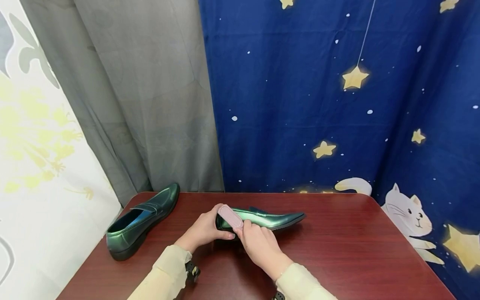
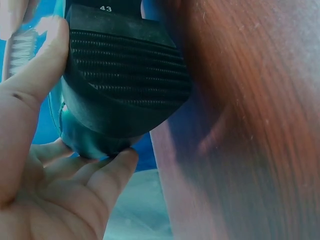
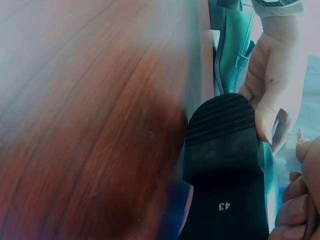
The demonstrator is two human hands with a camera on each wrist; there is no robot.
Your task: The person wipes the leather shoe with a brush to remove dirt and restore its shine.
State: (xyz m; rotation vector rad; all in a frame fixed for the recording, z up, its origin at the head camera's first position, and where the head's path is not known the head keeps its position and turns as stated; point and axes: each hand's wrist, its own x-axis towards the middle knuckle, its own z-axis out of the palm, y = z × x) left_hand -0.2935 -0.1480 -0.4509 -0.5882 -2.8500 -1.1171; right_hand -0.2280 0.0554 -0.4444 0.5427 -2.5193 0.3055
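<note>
A shiny dark green loafer [image 1: 258,217] lies tipped on its side, its toe pointing right. My left hand [image 1: 205,227] grips it round the heel, with thumb and fingers on opposite sides. In the left wrist view the ridged black heel [image 2: 127,70] faces the camera, and a "43" shows on the sole. My right hand [image 1: 260,246] holds a small brush with a pink back [image 1: 230,216] against the loafer's side near the heel. White bristles [image 2: 22,50] show beside the left thumb. In the right wrist view the brush is hidden behind the fingers.
A matching green loafer [image 1: 144,221] stands upright at the table's left edge, with a blue insole. The reddish-brown table [image 1: 337,250] has rounded far corners. Grey and star-patterned blue curtains [image 1: 281,104] hang right behind it.
</note>
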